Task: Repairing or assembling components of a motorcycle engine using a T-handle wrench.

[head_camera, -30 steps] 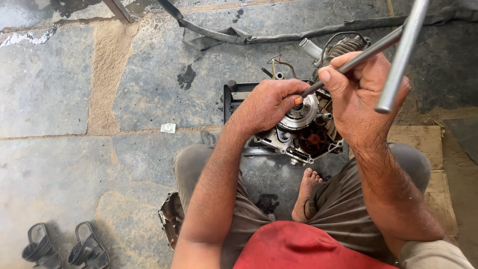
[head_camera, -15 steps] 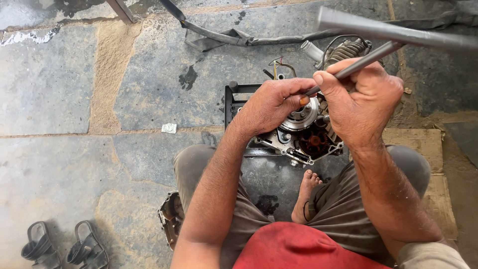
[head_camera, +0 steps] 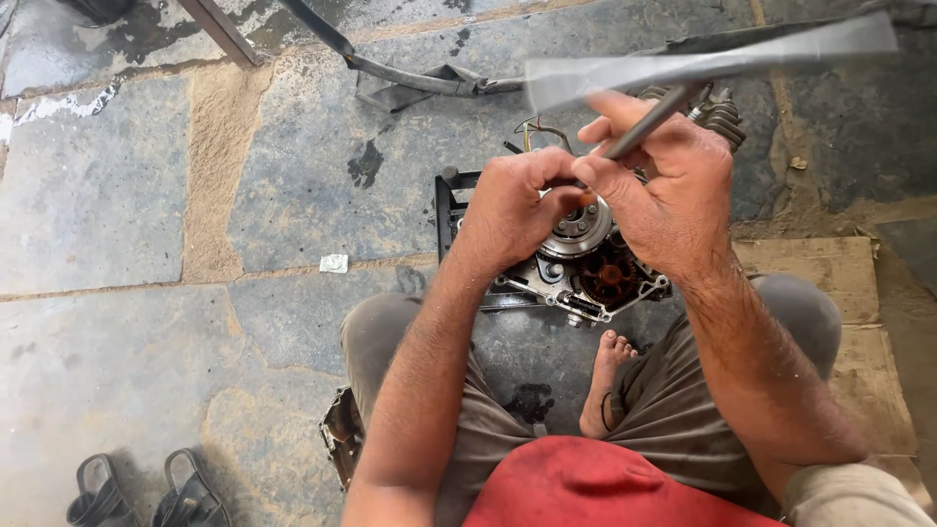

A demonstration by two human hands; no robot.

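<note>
A small motorcycle engine (head_camera: 595, 278) with its side cover off lies on the stone floor in front of my crossed legs. My left hand (head_camera: 512, 210) is curled over the engine's round clutch part and pinches the lower tip of a T-shaped metal wrench (head_camera: 649, 122). My right hand (head_camera: 673, 195) grips the wrench's slanted shaft just above. The wrench's long crossbar (head_camera: 712, 60) is blurred across the top of the view.
A black rubber strip (head_camera: 410, 73) lies on the floor beyond the engine. Flattened cardboard (head_camera: 859, 322) is under my right side. A metal part (head_camera: 342, 439) sits by my left knee, a pair of sandals (head_camera: 137, 493) at bottom left, a white scrap (head_camera: 334, 263) on the stones.
The wrench's crossbar has swung from nearly upright at the right to almost level across the top. Both hands stay on the shaft over the engine.
</note>
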